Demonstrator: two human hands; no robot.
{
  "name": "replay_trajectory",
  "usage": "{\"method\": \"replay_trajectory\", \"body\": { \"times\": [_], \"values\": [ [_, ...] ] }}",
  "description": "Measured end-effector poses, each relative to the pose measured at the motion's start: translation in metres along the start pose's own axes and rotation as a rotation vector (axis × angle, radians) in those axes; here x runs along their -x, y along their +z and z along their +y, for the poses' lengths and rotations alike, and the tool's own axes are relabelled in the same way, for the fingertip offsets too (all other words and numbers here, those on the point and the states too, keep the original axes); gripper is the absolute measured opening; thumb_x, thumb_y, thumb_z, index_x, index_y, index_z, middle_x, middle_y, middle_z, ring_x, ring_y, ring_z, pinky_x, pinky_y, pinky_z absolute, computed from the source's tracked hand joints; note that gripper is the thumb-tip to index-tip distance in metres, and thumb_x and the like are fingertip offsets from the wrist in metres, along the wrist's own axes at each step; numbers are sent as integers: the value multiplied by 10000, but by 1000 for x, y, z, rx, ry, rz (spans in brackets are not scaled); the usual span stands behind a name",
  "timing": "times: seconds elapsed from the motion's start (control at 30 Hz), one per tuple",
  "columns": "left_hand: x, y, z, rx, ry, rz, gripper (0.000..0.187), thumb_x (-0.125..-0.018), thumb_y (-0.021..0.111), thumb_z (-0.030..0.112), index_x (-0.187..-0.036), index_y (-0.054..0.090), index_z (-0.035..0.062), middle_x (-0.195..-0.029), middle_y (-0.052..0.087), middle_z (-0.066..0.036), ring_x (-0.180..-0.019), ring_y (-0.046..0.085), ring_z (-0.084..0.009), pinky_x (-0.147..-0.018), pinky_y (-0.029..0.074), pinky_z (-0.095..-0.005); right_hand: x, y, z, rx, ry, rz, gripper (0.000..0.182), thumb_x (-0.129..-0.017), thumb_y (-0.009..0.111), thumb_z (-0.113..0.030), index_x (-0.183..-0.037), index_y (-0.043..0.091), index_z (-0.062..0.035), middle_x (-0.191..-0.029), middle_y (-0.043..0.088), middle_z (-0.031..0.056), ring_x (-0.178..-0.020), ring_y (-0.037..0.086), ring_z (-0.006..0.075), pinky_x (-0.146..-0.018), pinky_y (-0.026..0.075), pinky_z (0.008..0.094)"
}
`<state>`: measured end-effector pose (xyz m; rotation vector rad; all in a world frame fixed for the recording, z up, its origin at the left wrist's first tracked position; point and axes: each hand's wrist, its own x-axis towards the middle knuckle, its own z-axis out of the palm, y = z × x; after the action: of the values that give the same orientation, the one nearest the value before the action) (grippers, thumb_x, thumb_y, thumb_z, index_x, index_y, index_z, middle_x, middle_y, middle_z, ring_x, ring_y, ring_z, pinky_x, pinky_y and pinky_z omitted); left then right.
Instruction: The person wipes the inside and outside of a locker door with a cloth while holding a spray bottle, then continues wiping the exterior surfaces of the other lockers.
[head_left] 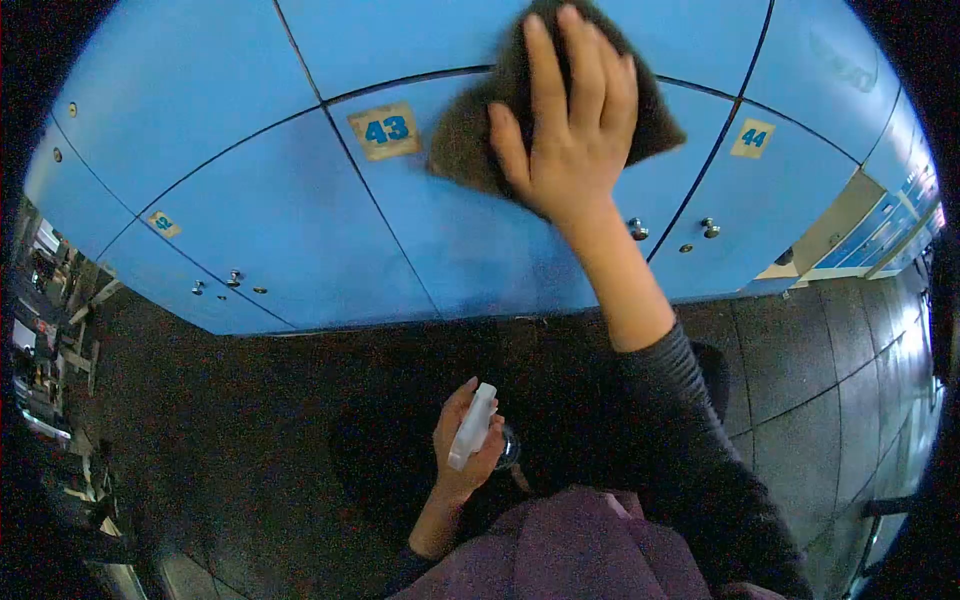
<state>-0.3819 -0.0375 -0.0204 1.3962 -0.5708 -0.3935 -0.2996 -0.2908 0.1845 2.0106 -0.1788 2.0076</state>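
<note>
My right hand [580, 130] lies with its fingers spread on a dark brown-green cloth [470, 140], pressing it flat against the blue locker door right of the number 43 label [386, 130]. Lower down, near my body, my left hand [465, 445] is wrapped round a spray bottle with a white spray head [473, 427]; part of its clear body shows to the right of the fingers. A round metal knob [638, 229] sits on the door just below and right of my right wrist.
More blue lockers stand on both sides, with a 44 label [753, 138] to the right and a 42 label [163, 224] to the left. Knobs and small locks stick out from the doors. Dark tiled floor [800, 350] lies below them.
</note>
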Motion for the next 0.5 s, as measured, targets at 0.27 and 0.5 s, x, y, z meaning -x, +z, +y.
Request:
{"method": "replay_trajectory", "body": {
  "times": [0.27,0.5],
  "values": [
    [0,0,3,-65,75,0,582,-764,586,3,-1310,385,27,-1051,566,-157,-878,600,-173,-783,510,-302,201,-38,0,58,-43,-471,486,-869,482,-371,-1260,511,-84,-1319,463,141,-1221,406,308,-1022,276,485],
    [4,0,1,-74,121,-18,568,-773,564,-3,-1310,381,15,-1047,563,-157,-866,594,-164,-774,512,-298,305,-69,-8,70,55,-838,513,-873,504,-396,-1288,473,-98,-1347,426,130,-1228,400,304,-1007,290,517]
  ]
}}
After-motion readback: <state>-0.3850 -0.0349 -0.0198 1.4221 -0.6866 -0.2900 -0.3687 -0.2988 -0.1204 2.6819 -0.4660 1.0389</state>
